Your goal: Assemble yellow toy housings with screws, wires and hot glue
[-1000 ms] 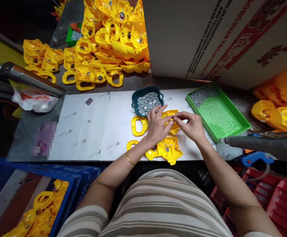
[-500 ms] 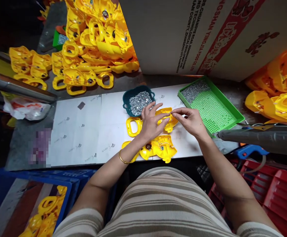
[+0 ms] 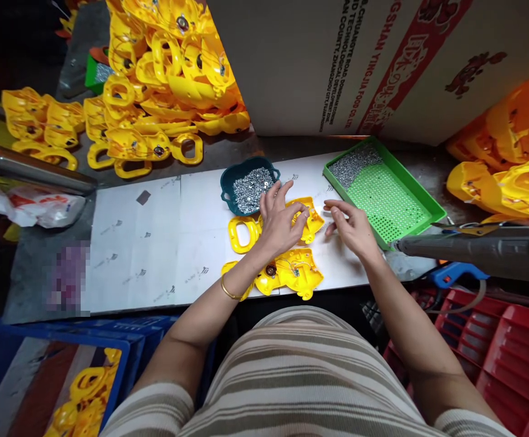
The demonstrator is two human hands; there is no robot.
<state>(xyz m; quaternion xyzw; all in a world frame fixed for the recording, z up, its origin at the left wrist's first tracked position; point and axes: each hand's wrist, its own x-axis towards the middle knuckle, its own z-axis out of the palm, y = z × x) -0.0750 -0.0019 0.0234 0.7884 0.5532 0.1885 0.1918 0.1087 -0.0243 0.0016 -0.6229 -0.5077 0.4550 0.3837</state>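
My left hand point(image 3: 279, 227) lies over a yellow plastic shell with a loop handle point(image 3: 313, 226), covering its middle. Its thumb and index finger pinch together near the shell's right half; anything between them is too small to name. To the right of that shell, my right hand point(image 3: 354, 230) is held with curled fingers, thumb near index, and a tiny pale thing seems to show at the tips. A second open yellow shell point(image 3: 309, 278) lies nearer me, with wires and a round metal part inside. Beyond my left hand stands a dark teal basket point(image 3: 225, 185) of small metal pieces point(image 3: 247, 189).
At right lies a green perforated tray point(image 3: 398, 191) with small metal pieces at its far end. Yellow shells point(image 3: 173, 91) are heaped at back left, others point(image 3: 510, 188) at far right. A large carton point(image 3: 287, 73) stands behind. A blue glue gun point(image 3: 458, 274) lies at right.
My right hand has drawn back slightly from the left, its fingers more curled. My left thumb and index finger have come closer together. The view has shifted a little.
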